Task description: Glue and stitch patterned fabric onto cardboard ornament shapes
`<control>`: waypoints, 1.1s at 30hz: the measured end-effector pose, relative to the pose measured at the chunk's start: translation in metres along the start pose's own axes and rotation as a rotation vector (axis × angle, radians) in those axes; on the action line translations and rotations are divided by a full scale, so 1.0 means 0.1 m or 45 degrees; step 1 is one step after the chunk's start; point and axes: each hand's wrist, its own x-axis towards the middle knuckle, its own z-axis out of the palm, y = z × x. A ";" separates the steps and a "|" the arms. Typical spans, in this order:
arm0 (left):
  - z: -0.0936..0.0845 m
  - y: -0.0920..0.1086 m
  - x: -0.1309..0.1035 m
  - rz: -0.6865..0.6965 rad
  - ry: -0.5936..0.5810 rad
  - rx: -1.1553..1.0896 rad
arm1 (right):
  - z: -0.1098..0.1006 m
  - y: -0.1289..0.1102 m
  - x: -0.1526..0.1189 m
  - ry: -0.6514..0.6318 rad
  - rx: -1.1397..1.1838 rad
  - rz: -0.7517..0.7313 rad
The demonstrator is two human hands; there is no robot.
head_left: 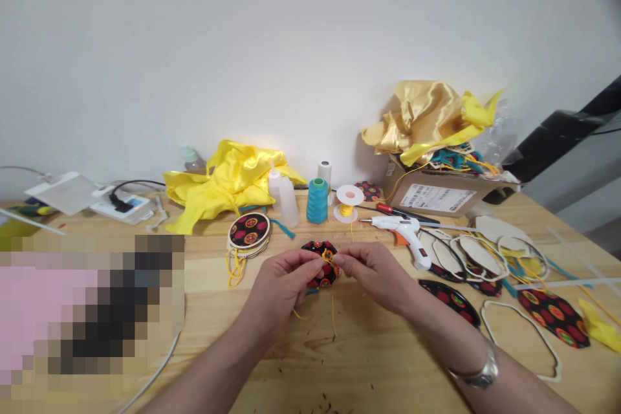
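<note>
Both of my hands meet over a dark patterned fabric piece (320, 246) with red and orange motifs, near the middle of the table. My left hand (286, 275) pinches yellow cord (328, 257) between thumb and forefinger. From the other side, my right hand (371, 272) pinches the same cord, its fingertips close to the left ones. A loose end of the cord hangs down over the wood below the fabric. Part of the fabric is hidden behind my fingers. A bit of teal ribbon shows under my left hand.
Behind my hands stand a teal thread cone (317, 202), a spool of yellow cord (349, 204) and white squeeze bottles (288, 202). A glue gun (407, 233) lies right of them, before a cardboard box (431, 197). Wooden frames (485, 310) lie at right, yellow satin (223, 181) at left.
</note>
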 end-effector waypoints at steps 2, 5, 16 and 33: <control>0.01 0.02 0.00 0.016 0.051 0.000 | 0.01 -0.01 -0.03 0.063 -0.107 -0.012; 0.03 0.04 -0.01 0.040 0.089 0.004 | 0.05 -0.05 -0.09 0.125 -0.140 -0.041; 0.00 -0.08 0.01 -0.058 0.060 -0.181 | 0.28 -0.06 -0.27 0.046 -0.949 -0.696; 0.01 -0.08 0.00 -0.106 0.049 -0.201 | 0.16 -0.09 -0.15 0.413 -0.033 -0.373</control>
